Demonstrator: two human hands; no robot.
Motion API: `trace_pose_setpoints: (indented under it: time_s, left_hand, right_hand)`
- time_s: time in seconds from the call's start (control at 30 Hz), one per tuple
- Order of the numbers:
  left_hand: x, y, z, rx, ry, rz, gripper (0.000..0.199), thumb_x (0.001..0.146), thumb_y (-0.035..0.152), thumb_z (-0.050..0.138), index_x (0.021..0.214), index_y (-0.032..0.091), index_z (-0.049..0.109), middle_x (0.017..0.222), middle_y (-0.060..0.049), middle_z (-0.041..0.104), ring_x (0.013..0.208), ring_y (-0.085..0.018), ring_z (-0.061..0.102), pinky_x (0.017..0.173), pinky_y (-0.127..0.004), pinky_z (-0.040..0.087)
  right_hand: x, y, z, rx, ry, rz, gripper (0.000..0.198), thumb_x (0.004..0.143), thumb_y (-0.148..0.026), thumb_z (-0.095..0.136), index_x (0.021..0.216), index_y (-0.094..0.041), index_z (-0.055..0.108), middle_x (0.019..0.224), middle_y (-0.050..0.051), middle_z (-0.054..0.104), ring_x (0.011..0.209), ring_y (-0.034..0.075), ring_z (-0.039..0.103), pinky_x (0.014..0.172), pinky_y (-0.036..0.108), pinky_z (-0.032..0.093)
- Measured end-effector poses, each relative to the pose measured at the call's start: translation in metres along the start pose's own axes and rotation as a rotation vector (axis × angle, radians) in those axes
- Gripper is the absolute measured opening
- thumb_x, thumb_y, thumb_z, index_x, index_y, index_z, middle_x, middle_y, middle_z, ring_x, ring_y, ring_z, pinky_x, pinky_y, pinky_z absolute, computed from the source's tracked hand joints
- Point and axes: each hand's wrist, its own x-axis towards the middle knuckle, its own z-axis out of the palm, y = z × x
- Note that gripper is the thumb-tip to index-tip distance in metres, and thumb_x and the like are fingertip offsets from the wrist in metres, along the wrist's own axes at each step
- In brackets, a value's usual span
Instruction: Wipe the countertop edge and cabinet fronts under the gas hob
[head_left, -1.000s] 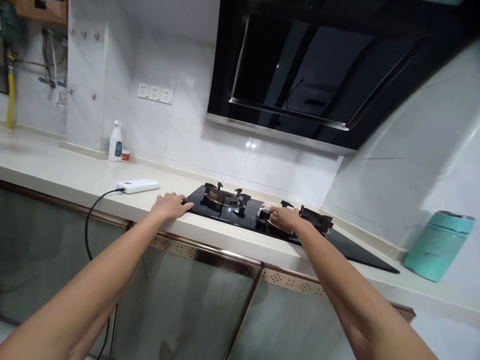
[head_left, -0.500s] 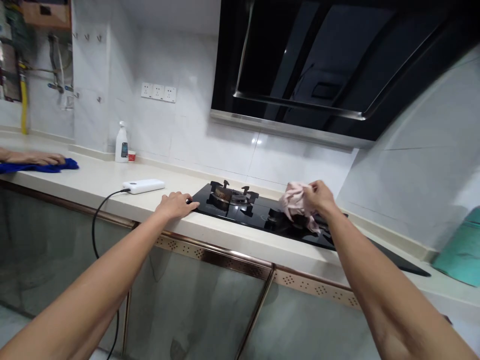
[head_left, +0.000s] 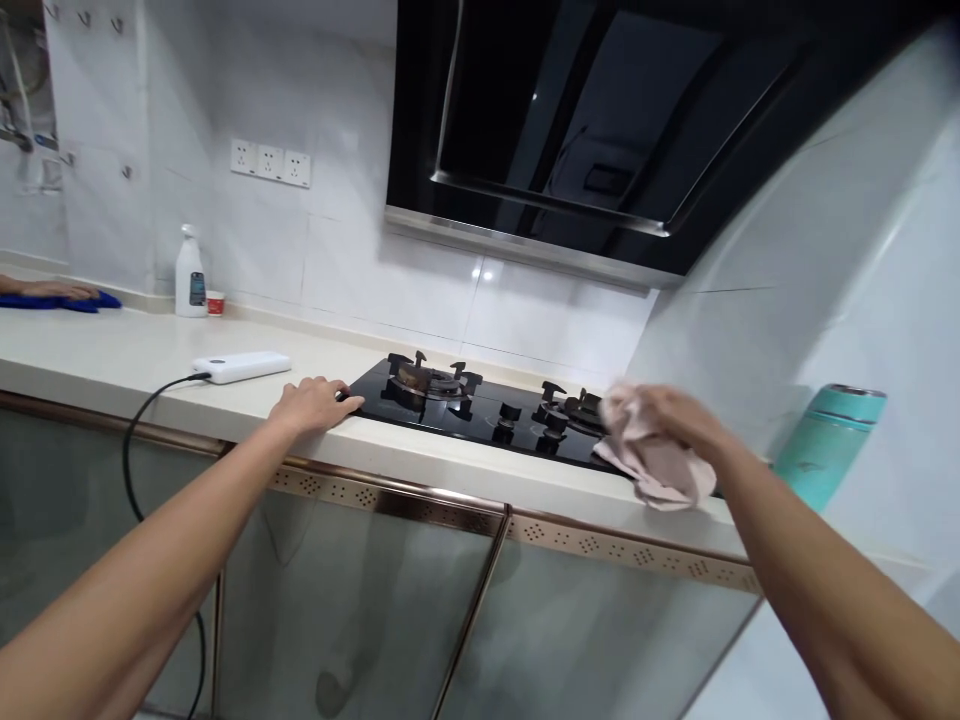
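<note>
The right hand [head_left: 686,418] has carried the crumpled pale pink cloth [head_left: 656,462] rightward off the burners. It now hangs past the black glass hob's [head_left: 450,415] right end, over the tabletop's front edge.

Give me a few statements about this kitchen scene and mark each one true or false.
1. The right hand holds a pale pink cloth. True.
2. The left hand grips the white spray bottle. False: it rests flat on the counter edge beside the stove; the bottle stands far back by the wall.
3. A white power bank with a black cable lies on the counter. True.
4. A pot sits on the left burner. False: the burner is bare.
5. The teal flask stands left of the stove. False: it is on the right.
</note>
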Motion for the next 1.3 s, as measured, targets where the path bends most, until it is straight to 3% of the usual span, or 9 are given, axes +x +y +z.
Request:
trace_pose_setpoints:
  time_s: [0.1,0.23,0.53,0.67,0.9,1.0,1.17,1.23,1.3]
  left_hand:
    - [-0.001,0.000,0.000,0.004,0.004,0.002,0.067,0.086,0.070,0.035,0.127,0.026,0.066,0.135,-0.017,0.061,0.128,-0.040,0.051,0.106,-0.057,0.036]
    - [-0.001,0.001,-0.001,-0.004,0.006,0.001,0.066,0.086,0.069,0.036,0.126,0.026,0.066,0.135,-0.017,0.061,0.128,-0.040,0.051,0.106,-0.058,0.036]
    - [0.003,0.001,0.001,0.017,-0.013,-0.005,0.068,0.086,0.071,0.034,0.130,0.027,0.063,0.137,-0.016,0.060,0.129,-0.040,0.051,0.107,-0.056,0.036]
    - [0.003,0.001,-0.001,0.008,-0.010,-0.005,0.069,0.086,0.070,0.035,0.131,0.026,0.064,0.137,-0.017,0.060,0.128,-0.041,0.051,0.107,-0.057,0.036]
    - [0.002,-0.007,-0.002,0.019,-0.005,0.016,0.059,0.091,0.060,0.034,0.130,0.027,0.063,0.137,-0.016,0.061,0.129,-0.037,0.053,0.105,-0.053,0.039]
    - [0.002,-0.016,-0.001,0.039,0.002,0.065,0.049,0.086,0.048,0.048,0.128,0.029,0.063,0.136,-0.013,0.062,0.129,-0.034,0.054,0.104,-0.048,0.041]
    - [0.000,-0.015,-0.002,0.032,0.020,0.083,0.051,0.091,0.050,0.038,0.131,0.031,0.062,0.138,-0.012,0.062,0.128,-0.035,0.054,0.103,-0.051,0.040]
    - [-0.001,-0.010,-0.002,0.017,0.027,0.049,0.058,0.093,0.056,0.027,0.127,0.027,0.065,0.136,-0.015,0.063,0.125,-0.036,0.056,0.103,-0.054,0.040]
    - [-0.002,-0.005,-0.003,0.003,0.027,0.017,0.065,0.093,0.060,0.022,0.124,0.023,0.066,0.134,-0.017,0.064,0.125,-0.038,0.056,0.104,-0.055,0.039]
  right_hand:
    - [-0.037,0.008,0.020,-0.035,-0.303,-0.037,0.041,0.069,-0.054,0.076,0.099,-0.027,0.073,0.104,0.014,0.071,0.087,0.031,0.065,0.075,0.043,0.050]
    - [-0.056,-0.001,0.031,-0.229,-0.606,-0.028,0.052,0.085,-0.059,0.054,0.122,-0.026,0.069,0.131,0.017,0.063,0.112,0.037,0.061,0.089,0.050,0.047]
    - [-0.096,-0.059,0.015,-0.209,-0.653,-0.162,0.053,0.090,-0.051,0.045,0.132,-0.024,0.062,0.134,0.012,0.059,0.122,0.034,0.051,0.096,0.045,0.043]
    - [-0.128,-0.120,0.012,0.032,-0.710,-0.254,0.044,0.091,-0.049,0.048,0.123,-0.025,0.066,0.130,0.010,0.059,0.112,0.029,0.053,0.091,0.043,0.046]
    - [-0.177,-0.289,0.056,0.306,-0.695,-0.781,0.040,0.083,-0.044,0.067,0.120,-0.029,0.064,0.146,0.007,0.047,0.131,0.031,0.040,0.103,0.050,0.035]
    - [-0.191,-0.333,0.069,0.383,-0.665,-0.889,0.036,0.079,-0.042,0.071,0.111,-0.028,0.064,0.139,0.007,0.051,0.124,0.031,0.045,0.099,0.048,0.038]
    - [-0.198,-0.309,0.046,0.751,-0.802,-0.624,0.024,0.077,-0.037,0.066,0.094,-0.026,0.054,0.094,-0.002,0.061,0.086,0.018,0.055,0.079,0.032,0.045]
    - [-0.192,-0.279,0.026,0.928,-0.877,-0.509,0.029,0.076,-0.039,0.066,0.096,-0.025,0.052,0.091,-0.004,0.060,0.082,0.017,0.055,0.073,0.029,0.046]
    - [-0.175,-0.251,0.006,1.039,-0.816,-0.415,0.032,0.076,-0.041,0.066,0.101,-0.025,0.052,0.097,-0.002,0.061,0.086,0.018,0.057,0.073,0.030,0.048]
